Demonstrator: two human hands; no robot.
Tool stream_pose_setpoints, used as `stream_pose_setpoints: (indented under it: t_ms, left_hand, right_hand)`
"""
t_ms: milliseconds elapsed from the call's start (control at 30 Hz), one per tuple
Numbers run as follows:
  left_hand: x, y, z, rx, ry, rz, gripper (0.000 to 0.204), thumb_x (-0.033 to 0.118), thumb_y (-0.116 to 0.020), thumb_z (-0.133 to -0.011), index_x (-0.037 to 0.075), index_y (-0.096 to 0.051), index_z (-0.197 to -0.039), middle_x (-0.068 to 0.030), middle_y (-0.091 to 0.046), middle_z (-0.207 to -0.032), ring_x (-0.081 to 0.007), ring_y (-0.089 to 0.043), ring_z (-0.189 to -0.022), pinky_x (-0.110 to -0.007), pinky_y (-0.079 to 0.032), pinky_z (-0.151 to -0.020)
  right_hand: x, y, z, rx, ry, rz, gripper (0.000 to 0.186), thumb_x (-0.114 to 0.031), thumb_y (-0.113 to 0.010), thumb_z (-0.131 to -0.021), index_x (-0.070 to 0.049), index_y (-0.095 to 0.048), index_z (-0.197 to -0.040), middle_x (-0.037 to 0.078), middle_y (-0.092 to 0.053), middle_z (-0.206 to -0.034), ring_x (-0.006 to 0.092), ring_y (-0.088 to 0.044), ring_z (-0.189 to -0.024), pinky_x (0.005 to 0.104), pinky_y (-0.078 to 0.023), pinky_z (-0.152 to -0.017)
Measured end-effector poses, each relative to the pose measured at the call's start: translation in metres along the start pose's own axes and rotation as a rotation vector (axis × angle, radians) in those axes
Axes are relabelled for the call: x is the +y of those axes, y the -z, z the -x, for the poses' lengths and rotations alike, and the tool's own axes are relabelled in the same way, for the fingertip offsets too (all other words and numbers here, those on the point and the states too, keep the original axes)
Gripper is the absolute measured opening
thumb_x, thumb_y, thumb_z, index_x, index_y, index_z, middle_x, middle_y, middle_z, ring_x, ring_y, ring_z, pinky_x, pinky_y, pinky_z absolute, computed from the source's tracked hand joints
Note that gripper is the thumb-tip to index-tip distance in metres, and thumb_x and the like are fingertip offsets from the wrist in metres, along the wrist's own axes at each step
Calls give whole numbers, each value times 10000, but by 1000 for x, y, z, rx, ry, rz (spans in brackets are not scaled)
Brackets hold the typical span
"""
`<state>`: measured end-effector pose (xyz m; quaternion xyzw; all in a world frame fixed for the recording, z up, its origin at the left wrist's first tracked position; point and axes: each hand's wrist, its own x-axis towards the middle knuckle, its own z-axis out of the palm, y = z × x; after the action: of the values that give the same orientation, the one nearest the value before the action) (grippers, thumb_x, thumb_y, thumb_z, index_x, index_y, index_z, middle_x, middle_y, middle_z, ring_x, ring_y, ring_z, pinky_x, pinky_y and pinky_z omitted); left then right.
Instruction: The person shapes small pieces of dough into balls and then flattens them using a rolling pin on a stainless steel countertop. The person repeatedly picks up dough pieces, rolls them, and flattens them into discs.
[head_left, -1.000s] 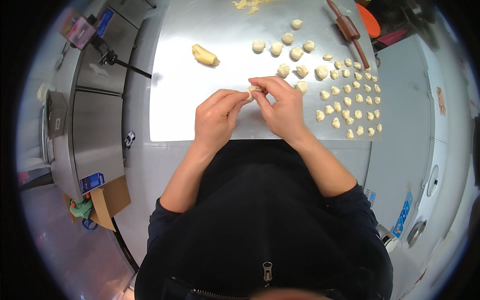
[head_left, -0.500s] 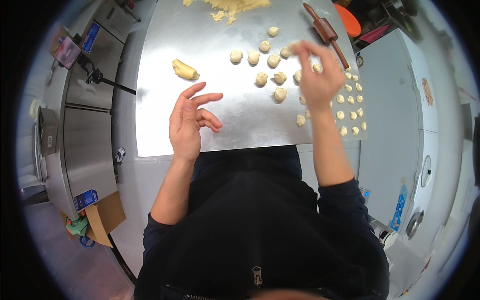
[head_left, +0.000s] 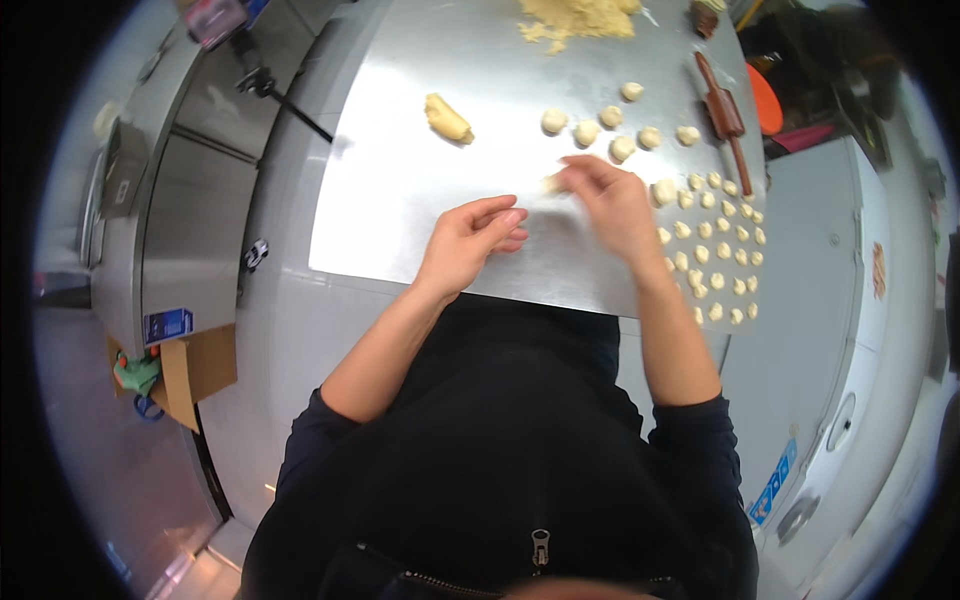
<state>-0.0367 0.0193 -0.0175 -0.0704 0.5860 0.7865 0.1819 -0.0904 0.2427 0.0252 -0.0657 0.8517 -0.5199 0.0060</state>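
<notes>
My left hand (head_left: 468, 240) hovers over the lower middle of the steel table (head_left: 385, 215), fingers loosely curved and apart, holding nothing. To its upper right, my right hand (head_left: 610, 210), blurred by motion, pinches a pale dough piece (head_left: 551, 184) at its fingertips. Above and right of that hand lie several round dough balls (head_left: 586, 132). Many smaller, lumpy dough pieces (head_left: 723, 250) cover the table's right part, partly behind the right forearm. A yellow roll of dough (head_left: 449, 119) rests at the upper left.
A wooden rolling pin (head_left: 722, 115) lies along the right edge near an orange round object (head_left: 764, 100). Flattened yellow dough (head_left: 570, 20) sits at the far edge. A phone mount (head_left: 255, 80) reaches in at the upper left; a white appliance (head_left: 800, 230) stands at the right.
My hands separated after pinching dough together. The right hand reached up and right, then came back leftward and down with dough at its fingertips. The view has shifted.
</notes>
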Motion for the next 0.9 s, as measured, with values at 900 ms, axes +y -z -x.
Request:
stream_pose_setpoints:
  t_ms: [900]
  left_hand:
    - [3,39,0,320,-82,134,310,69,-727,-1048,-100,-691,-1304,-170,-783,-1141,-225,-775,-1036,-332,-652,-939]
  right_hand:
    - [16,-66,5,-83,-49,185,301,-107,-683,-1054,-46,-730,-1346,115,-787,-1244,213,-770,-1103,346,-597,-985]
